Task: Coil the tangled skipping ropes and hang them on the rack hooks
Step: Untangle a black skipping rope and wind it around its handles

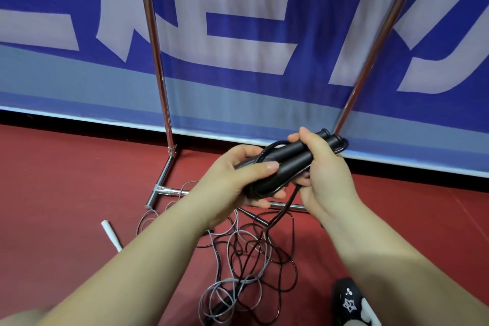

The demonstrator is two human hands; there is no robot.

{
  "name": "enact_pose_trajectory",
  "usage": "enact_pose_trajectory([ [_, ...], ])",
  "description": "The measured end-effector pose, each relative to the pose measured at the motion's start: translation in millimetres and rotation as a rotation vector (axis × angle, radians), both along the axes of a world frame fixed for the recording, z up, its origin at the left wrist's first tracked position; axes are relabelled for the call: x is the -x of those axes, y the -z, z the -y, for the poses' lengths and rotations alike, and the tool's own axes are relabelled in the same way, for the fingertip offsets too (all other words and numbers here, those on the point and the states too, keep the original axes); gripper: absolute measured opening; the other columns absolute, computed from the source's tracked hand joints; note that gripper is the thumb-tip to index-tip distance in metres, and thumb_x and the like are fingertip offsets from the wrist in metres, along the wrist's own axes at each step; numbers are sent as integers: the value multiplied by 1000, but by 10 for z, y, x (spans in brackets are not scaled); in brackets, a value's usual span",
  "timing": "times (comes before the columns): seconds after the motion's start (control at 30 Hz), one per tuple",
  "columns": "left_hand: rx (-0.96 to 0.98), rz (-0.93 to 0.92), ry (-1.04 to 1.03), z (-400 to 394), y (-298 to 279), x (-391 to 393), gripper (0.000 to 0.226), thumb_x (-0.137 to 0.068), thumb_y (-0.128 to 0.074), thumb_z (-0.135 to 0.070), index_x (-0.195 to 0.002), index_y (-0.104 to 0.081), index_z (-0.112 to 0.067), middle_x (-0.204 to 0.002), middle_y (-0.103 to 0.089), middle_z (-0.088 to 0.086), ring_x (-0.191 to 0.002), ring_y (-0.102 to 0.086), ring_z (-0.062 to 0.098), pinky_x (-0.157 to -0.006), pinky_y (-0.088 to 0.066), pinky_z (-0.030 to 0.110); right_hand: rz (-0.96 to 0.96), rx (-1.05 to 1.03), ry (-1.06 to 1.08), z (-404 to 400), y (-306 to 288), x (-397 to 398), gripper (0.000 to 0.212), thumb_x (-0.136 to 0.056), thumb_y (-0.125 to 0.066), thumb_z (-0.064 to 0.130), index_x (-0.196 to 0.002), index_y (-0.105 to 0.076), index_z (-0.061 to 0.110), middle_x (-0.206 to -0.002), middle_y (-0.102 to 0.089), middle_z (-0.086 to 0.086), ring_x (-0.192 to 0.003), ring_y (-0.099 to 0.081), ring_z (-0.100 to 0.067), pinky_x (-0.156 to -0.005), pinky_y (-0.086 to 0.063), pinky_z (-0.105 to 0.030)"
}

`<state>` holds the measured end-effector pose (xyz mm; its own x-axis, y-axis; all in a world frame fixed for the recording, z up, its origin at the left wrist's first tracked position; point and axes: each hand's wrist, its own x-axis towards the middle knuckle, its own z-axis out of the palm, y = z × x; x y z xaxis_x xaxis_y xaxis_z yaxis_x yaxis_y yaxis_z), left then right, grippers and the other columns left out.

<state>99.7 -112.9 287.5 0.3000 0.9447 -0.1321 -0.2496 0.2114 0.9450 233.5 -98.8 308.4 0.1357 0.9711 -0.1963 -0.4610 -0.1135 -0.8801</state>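
Note:
Both hands hold a pair of black skipping-rope handles (288,164) side by side above the floor. My left hand (238,180) grips their lower ends, thumb laid along the top. My right hand (320,167) is wrapped around their upper part. The black cord (280,209) hangs from the handles down into a loose tangle (254,259) of black and grey cords on the red floor. A white handle (111,234) lies on the floor at the left. The chrome rack's two uprights (158,61) rise behind my hands; its hooks are out of view.
The rack's base bar (285,206) and left foot (158,188) lie on the red floor under my hands. A blue banner with large white letters (238,34) stands just behind the rack. A black shoe (349,302) shows at the bottom right.

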Motion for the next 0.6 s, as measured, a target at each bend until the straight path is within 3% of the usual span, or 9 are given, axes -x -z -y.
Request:
enact_pose_trajectory([
  [0.1,-114,22,-153,52,51,-86,39,-69,-63,-29,-103,-52,-12,-77,-71,3,-53,-66,24,-44,-51,25,-100,47,38,-29,9,-37,27,-95,-51,20,-70,-56,10,-55,-49,0,-29,-32,-3,-29,-22,-14],
  [0.23,-260,-148,-289,93,123,-155,42,-73,-53,-48,-103,-51,-19,-69,-60,4,-40,-49,13,-42,-39,23,-183,76,58,-50,40,-41,28,-95,-51,22,-70,-56,9,-51,-49,2,-30,-27,-4,-29,-16,-14],
  [0.37,-242,-211,-450,81,143,-170,41,-73,-56,-59,-90,-51,-22,-57,-56,-12,-45,-47,6,-47,-38,22,-177,91,40,-9,88,43,26,-94,-52,22,-72,-57,9,-49,-47,4,-31,-29,-4,-29,-18,-14],
  [0.5,-256,-277,-556,66,211,-151,40,-70,-58,-67,-91,-49,-34,-77,-61,-10,-64,-57,13,-61,-45,36,-148,95,61,12,83,86,26,-93,-54,21,-71,-58,10,-51,-46,4,-30,-31,-3,-30,-21,-14],
  [0.6,-275,-309,-512,79,189,-149,33,-77,-60,-65,-90,-51,-36,-69,-62,-12,-55,-54,10,-56,-43,32,-146,86,83,7,68,92,27,-94,-54,22,-70,-58,10,-52,-47,3,-30,-32,-3,-29,-22,-14],
])
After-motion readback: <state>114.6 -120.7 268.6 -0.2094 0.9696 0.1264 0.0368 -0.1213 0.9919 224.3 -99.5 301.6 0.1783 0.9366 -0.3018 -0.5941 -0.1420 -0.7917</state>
